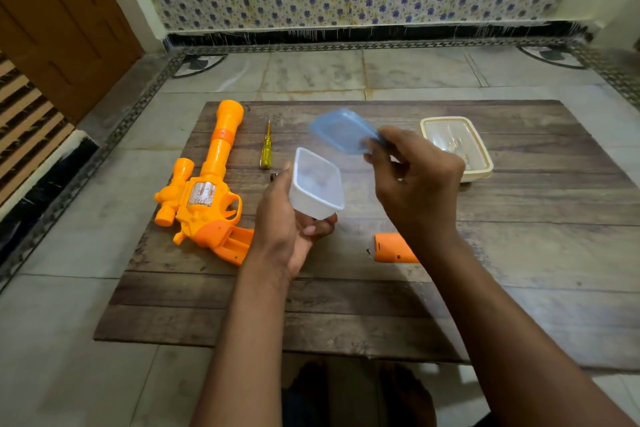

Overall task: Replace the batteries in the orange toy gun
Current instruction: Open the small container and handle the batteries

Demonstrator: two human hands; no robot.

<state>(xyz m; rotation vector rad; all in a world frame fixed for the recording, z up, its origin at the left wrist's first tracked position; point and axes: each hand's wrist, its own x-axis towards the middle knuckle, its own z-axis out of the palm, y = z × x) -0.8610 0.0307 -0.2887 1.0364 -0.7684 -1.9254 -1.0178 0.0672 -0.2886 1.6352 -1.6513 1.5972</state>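
Head view | my left hand (287, 218) cups white tub (317, 184), right hand (415, 173) pinches blue lid (341, 130) | orange toy gun (204, 184) lies left, nearer left hand, barrel pointing far, grip open.

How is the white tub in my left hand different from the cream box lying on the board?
The white tub is held up, tilted, in the left hand; the cream box rests flat on the wooden board. The tub's blue lid is off, pinched in the right hand; the box appears closed under a clear lid. The tub looks smaller. Both are rectangular plastic containers with rounded corners.
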